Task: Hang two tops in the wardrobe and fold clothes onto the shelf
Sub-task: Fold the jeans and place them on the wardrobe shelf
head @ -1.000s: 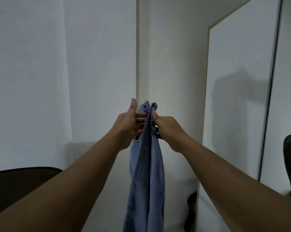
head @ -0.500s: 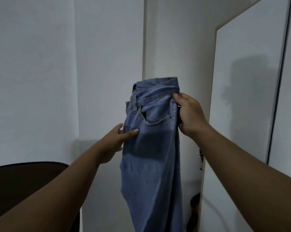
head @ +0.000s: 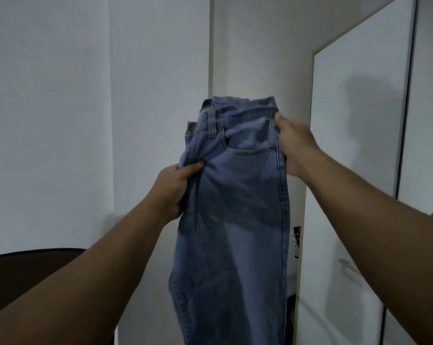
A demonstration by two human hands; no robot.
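Hanging lengthwise in mid-air, a pair of light blue jeans [head: 235,207] is held up in front of a white wall [head: 48,120], waistband uppermost, legs trailing down out of view at the bottom edge. Right hand [head: 295,145]: grip closed on the right side seam just below the waistband, thumb on the near face, fingers hidden behind the denim. Left hand [head: 171,190]: grip closed on the left edge, lower than the right, thumb pressing a bunched fold of cloth near the fly. Fabric between the two grips lies fairly flat, front pocket visible. White wardrobe door [head: 354,170] stands just right of the jeans; dark chair back [head: 24,270] at lower left.
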